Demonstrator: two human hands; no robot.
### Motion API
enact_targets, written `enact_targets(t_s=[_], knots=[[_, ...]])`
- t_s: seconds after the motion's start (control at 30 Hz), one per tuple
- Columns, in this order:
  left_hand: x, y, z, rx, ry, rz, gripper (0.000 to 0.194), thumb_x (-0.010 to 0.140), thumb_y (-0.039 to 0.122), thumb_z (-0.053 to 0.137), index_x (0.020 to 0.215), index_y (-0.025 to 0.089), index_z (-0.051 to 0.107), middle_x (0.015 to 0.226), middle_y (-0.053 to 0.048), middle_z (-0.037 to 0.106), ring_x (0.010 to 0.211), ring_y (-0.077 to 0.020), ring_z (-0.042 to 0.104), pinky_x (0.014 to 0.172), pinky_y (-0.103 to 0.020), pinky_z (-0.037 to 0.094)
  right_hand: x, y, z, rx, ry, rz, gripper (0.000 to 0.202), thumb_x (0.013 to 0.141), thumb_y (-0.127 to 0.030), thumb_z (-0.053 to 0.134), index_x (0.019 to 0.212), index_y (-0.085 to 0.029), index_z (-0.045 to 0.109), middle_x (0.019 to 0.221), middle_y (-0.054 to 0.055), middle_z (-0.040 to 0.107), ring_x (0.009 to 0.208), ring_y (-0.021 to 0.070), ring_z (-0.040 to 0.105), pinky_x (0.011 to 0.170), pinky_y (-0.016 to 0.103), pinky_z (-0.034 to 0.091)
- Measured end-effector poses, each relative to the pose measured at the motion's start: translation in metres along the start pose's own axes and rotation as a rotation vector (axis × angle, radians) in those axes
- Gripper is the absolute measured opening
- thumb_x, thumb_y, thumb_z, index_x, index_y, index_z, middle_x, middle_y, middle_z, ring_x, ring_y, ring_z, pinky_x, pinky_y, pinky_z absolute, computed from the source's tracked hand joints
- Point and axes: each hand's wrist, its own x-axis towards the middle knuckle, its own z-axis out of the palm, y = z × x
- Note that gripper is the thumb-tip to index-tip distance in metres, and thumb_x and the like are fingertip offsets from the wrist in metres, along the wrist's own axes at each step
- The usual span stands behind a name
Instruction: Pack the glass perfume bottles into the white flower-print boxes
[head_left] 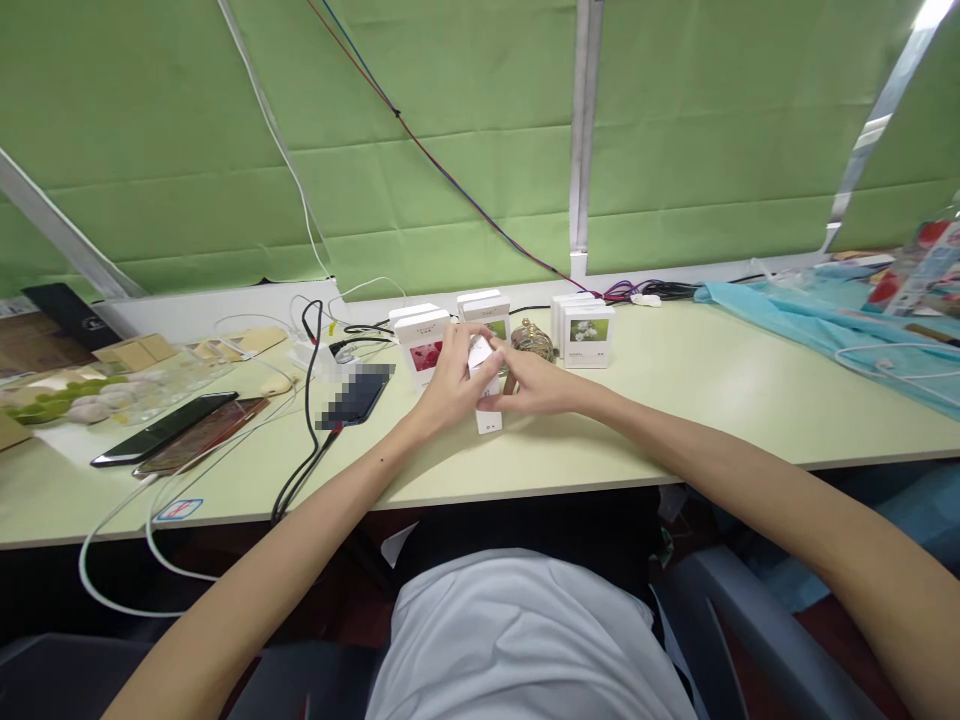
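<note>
A small white box point(490, 420) stands upright on the pale table between my hands, its narrow side toward me. My left hand point(454, 372) is closed on its left side, fingers over the top. From the right, my right hand point(531, 380) grips the same box with thumb and fingers. Behind my left hand is a white box with a red flower picture point(426, 357), partly covered. Another white box with a green picture point(484, 302) stands farther back. Just past my right hand sits an ornate brass-coloured object point(532, 340), partly hidden.
White boxes with a white-flower picture point(589, 338) stand to the right. At left lie a phone point(364, 393) on a cable, two more phones point(169, 428), and loose white cables. Blue plastic sheeting point(795, 325) covers the table's right end. A green curtain point(465, 150) hangs behind.
</note>
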Motion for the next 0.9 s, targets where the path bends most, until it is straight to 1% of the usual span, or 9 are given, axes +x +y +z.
enact_targets(t_s=[0.2, 0.37, 0.47, 0.6, 0.77, 0.9], knots=[[-0.0002, -0.0004, 0.0002, -0.007, -0.001, -0.012, 0.034, 0.101, 0.053, 0.048, 0.118, 0.024, 0.052, 0.117, -0.009, 0.055, 0.113, -0.0245, 0.056, 0.102, -0.043, 0.048, -0.0001, -0.0017, -0.0002, 0.025, -0.011, 0.023, 0.095, 0.087, -0.044, 0.073, 0.161, -0.019, 0.019, 0.124, 0.012, 0.065, 0.079, 0.0213, 0.070, 0.082, 0.043, 0.059], [-0.0004, -0.0018, 0.0004, -0.002, 0.002, -0.010, 0.034, 0.101, 0.053, 0.048, 0.119, 0.024, 0.052, 0.116, -0.009, 0.055, 0.112, -0.0243, 0.056, 0.102, -0.043, 0.048, 0.0003, 0.0018, -0.0006, 0.062, -0.027, 0.012, 0.095, 0.090, -0.046, 0.069, 0.163, -0.020, 0.014, 0.128, 0.014, 0.064, 0.079, 0.0204, 0.071, 0.081, 0.042, 0.059], [-0.0004, -0.0020, 0.0004, -0.008, 0.006, -0.006, 0.033, 0.101, 0.052, 0.048, 0.118, 0.023, 0.052, 0.116, -0.009, 0.055, 0.113, -0.0244, 0.056, 0.103, -0.043, 0.048, 0.0000, 0.0043, -0.0014, 0.067, -0.034, 0.010, 0.096, 0.090, -0.046, 0.069, 0.164, -0.020, 0.013, 0.127, 0.014, 0.065, 0.081, 0.0212, 0.071, 0.083, 0.043, 0.059], [-0.0005, -0.0016, 0.0002, -0.004, 0.005, -0.010, 0.032, 0.101, 0.051, 0.049, 0.118, 0.024, 0.052, 0.116, -0.009, 0.056, 0.114, -0.0248, 0.056, 0.103, -0.044, 0.048, -0.0001, 0.0051, -0.0021, 0.069, -0.037, 0.024, 0.096, 0.090, -0.047, 0.069, 0.164, -0.019, 0.014, 0.125, 0.015, 0.066, 0.082, 0.0222, 0.072, 0.084, 0.044, 0.059], [-0.0010, -0.0013, 0.0000, -0.008, -0.002, -0.025, 0.032, 0.101, 0.050, 0.049, 0.118, 0.023, 0.052, 0.115, -0.009, 0.055, 0.111, -0.0237, 0.056, 0.101, -0.043, 0.048, 0.0003, 0.0010, -0.0002, 0.054, -0.012, 0.018, 0.096, 0.089, -0.045, 0.070, 0.164, -0.022, 0.014, 0.128, 0.013, 0.065, 0.078, 0.0205, 0.071, 0.083, 0.044, 0.059], [-0.0012, -0.0011, 0.0000, -0.012, -0.001, -0.021, 0.033, 0.101, 0.052, 0.048, 0.118, 0.023, 0.052, 0.115, -0.009, 0.054, 0.111, -0.0234, 0.056, 0.101, -0.042, 0.048, 0.0006, -0.0005, 0.0013, 0.049, 0.005, 0.031, 0.096, 0.088, -0.045, 0.072, 0.163, -0.021, 0.017, 0.129, 0.014, 0.064, 0.079, 0.0206, 0.071, 0.084, 0.045, 0.059]])
